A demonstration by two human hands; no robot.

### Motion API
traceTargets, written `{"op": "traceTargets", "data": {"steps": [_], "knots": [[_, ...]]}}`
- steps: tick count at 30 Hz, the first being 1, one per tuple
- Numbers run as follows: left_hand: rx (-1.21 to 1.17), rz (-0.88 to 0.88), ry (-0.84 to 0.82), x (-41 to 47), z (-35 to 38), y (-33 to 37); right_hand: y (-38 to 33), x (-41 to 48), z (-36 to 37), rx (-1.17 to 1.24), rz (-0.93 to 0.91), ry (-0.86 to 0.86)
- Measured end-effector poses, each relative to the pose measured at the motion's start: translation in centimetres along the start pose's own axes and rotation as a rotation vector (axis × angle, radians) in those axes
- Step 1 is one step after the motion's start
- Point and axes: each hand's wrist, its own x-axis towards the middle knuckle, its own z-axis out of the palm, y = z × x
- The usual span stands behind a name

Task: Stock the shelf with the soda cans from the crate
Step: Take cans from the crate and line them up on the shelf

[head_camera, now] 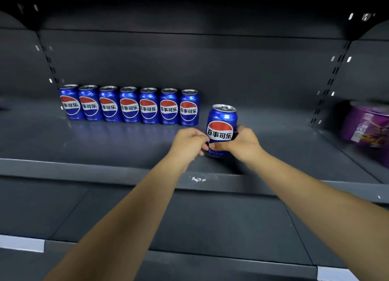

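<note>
A blue soda can with a red, white and blue logo stands upright near the front of the dark grey shelf. My right hand grips its lower right side. My left hand pinches its lower left side with curled fingers. Several matching cans stand in a row along the back of the shelf, to the left of the held can. The crate is out of view.
The shelf's front lip runs across below my hands. A purple package lies on the neighbouring shelf at the far right. Slotted uprights bound the bay. A lower shelf sits beneath.
</note>
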Motion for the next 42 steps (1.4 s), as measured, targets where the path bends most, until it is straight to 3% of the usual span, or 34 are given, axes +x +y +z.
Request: {"op": "traceTargets", "data": {"steps": [8, 24, 42], "knots": [[0.113, -0.128, 0.087, 6.6, 2.4, -2.1, 2.1, 5.8, 0.3, -0.142, -0.054, -0.036], [0.778, 0.133, 0.225, 13.7, 3.9, -3.8, 3.7, 13.2, 2.9, -0.285, -0.108, -0.059], [0.608, 0.136, 0.259, 14.4, 3.5, -4.5, 5.1, 15.1, 5.0, -0.359, -0.049, -0.061]]}}
